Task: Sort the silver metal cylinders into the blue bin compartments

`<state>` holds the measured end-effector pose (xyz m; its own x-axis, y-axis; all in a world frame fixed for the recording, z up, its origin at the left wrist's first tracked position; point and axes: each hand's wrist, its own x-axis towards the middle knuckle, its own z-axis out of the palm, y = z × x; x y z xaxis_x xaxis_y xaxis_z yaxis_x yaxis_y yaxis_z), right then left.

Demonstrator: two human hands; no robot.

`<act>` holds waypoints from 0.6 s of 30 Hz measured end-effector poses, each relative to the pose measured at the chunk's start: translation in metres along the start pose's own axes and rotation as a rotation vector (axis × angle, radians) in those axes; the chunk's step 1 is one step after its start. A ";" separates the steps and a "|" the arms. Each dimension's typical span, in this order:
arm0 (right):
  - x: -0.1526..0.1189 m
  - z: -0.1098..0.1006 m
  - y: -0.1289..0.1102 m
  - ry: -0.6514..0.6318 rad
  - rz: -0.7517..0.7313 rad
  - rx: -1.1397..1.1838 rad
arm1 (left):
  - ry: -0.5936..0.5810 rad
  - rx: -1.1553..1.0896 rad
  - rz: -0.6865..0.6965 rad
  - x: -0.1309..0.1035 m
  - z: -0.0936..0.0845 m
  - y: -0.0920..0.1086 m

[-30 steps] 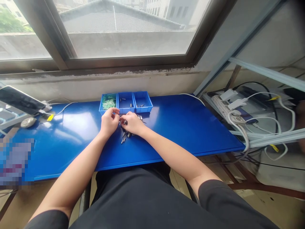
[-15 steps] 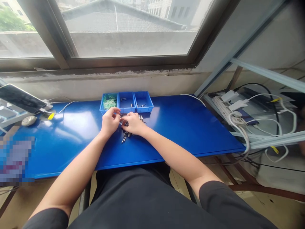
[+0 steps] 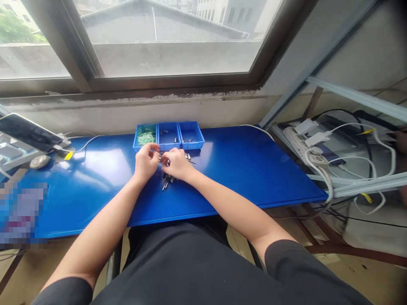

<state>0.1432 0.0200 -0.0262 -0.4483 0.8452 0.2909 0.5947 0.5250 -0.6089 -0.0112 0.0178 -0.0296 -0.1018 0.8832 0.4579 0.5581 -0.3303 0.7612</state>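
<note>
My left hand is curled at the left side of a pile of small metal parts, its fingers bent together around something too small to make out. Over the pile lies my right hand, with its thumb and fingertips pinched close to the left fingers; what they hold is hidden. Just behind the hands stand three joined blue bins. The left bin contains green and clear packets, the middle bin a few small metal pieces, and the right bin a few thin dark pieces.
The blue table runs below a window. A phone leans at the far left, near a mouse and a cable. On the right, a power strip with chargers and cables sits beside a metal frame.
Both hands stay in nearly the same place over the pile. The fingers of my right hand have shifted slightly.
</note>
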 end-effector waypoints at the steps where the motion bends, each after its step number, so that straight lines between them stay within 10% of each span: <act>1: 0.000 -0.003 0.001 0.030 0.012 0.051 | -0.006 -0.002 0.003 0.000 0.000 0.000; 18: 0.014 -0.004 0.026 0.283 0.321 0.932 | 0.024 -0.203 0.035 0.001 0.002 0.002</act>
<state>0.1544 0.0460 -0.0350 -0.1139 0.9881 0.1035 -0.1501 0.0859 -0.9849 -0.0084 0.0182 -0.0285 -0.1061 0.8626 0.4947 0.3849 -0.4231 0.8203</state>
